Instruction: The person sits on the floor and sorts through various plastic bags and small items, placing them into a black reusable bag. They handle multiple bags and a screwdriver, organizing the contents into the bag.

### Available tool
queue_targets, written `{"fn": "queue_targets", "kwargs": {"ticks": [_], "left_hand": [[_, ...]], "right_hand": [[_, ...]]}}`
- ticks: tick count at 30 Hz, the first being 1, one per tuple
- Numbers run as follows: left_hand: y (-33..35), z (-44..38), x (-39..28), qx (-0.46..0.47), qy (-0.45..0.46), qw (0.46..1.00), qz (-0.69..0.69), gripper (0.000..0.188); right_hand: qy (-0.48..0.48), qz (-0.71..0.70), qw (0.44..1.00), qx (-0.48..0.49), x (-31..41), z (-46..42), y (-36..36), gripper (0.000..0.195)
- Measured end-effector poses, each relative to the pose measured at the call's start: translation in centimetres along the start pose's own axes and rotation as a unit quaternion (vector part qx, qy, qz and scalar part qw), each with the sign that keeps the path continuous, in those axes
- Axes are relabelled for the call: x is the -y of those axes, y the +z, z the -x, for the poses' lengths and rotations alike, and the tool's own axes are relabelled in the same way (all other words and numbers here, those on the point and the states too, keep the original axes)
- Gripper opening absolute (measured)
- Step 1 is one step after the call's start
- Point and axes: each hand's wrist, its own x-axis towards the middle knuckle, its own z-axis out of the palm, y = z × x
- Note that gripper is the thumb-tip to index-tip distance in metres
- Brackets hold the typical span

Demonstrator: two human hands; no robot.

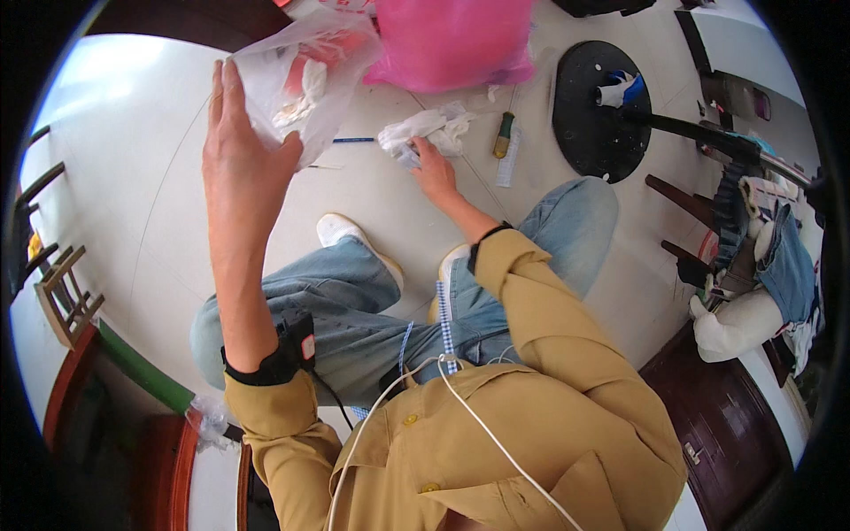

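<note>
My left hand (pixel 240 143) is raised at the upper left, its thumb apart from its fingers, holding the edge of a clear plastic bag (pixel 345 63). A crumpled white cloth (pixel 309 93) and something reddish show at or through the bag; whether they lie inside I cannot tell. Down on the floor, my right hand (pixel 435 174) has its fingers on a crumpled white bundle (pixel 431 129), which looks like cloth or thin plastic. Between the hands lies a blue pen-like stick (pixel 353 140). A thin pale stick (pixel 325 166) is nearer to me.
Right of the bundle lie a tool with a green-and-yellow handle (pixel 503 136) and a clear ruler (pixel 509 162). A full pink plastic bag (pixel 455 43) stands ahead. To the right is a black round base (pixel 591 133) with a pole. A wooden stool (pixel 66 295) is far left.
</note>
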Motion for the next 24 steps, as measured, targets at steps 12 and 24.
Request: {"fn": "queue_targets", "kwargs": {"ticks": [12, 24], "left_hand": [[0.7, -0.3, -1.6, 0.020, -0.009, 1.000, 0.018, 0.088], [0.9, -0.1, -1.7, 0.034, 0.007, 0.999, 0.005, 0.086]], "right_hand": [[-0.087, -0.037, 0.995, -0.018, -2.3, 2.7, -4.1, 0.023], [0.409, 0.059, 0.892, -0.183, -16.1, 2.9, -5.0, 0.046]]}}
